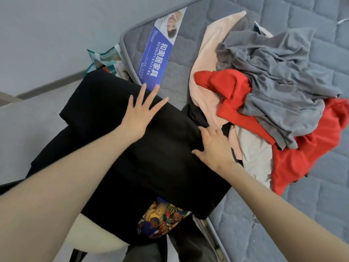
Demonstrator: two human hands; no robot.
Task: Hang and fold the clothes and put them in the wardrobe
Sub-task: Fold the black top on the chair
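A black garment [151, 163] lies spread flat over the near corner of the grey mattress [302, 195], partly hanging off its edge. My left hand [140, 112] presses on its far part with fingers spread straight. My right hand [213, 144] lies flat at the garment's right edge, fingers straight, touching the neighbouring clothes. To the right sits a heap of clothes: a grey top [279, 76], a red garment [306, 159], a pale pink piece [205, 69] and a cream piece [255, 159].
A blue and white label [158, 55] runs across the mattress behind the black garment. A printed cloth with teddy bears [160, 216] shows below the garment. A bag [105, 57] stands on the grey floor [47, 44] by the mattress corner.
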